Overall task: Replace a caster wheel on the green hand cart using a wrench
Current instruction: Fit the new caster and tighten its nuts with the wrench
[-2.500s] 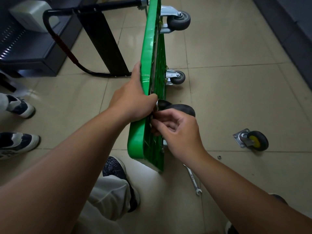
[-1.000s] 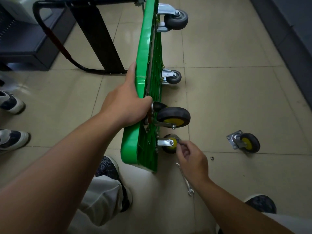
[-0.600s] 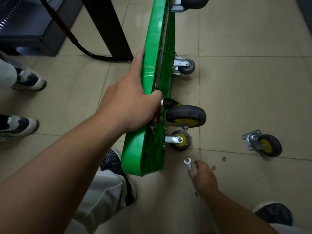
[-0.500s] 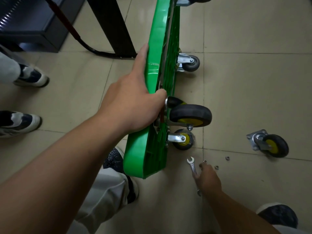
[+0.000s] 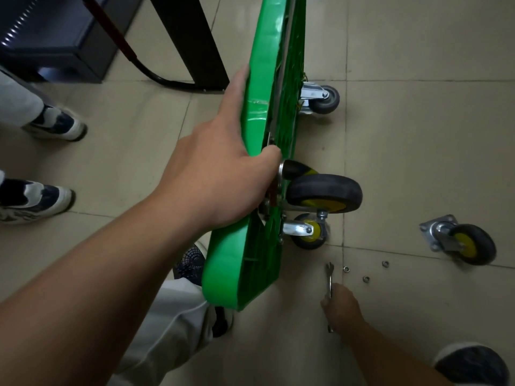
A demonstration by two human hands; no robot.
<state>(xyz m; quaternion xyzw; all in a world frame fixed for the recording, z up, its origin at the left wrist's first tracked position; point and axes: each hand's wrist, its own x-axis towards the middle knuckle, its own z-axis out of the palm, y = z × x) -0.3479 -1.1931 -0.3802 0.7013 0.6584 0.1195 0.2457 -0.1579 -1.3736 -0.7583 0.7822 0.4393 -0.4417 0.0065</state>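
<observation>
The left hand (image 5: pixel 220 179) clamps the upended cart's (image 5: pixel 260 79) top edge, fingers wrapped over beside a caster (image 5: pixel 324 192). On the floor (image 5: pixel 418 140) the right hand (image 5: pixel 342 306) covers the wrench's (image 5: pixel 329 275) shaft, fingers seemingly curled round it, head poking out ahead.

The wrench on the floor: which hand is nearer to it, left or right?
Right. The right hand grips the wrench by its shaft, down on the floor. The left hand is apart from it, holding the edge of the green cart.
</observation>
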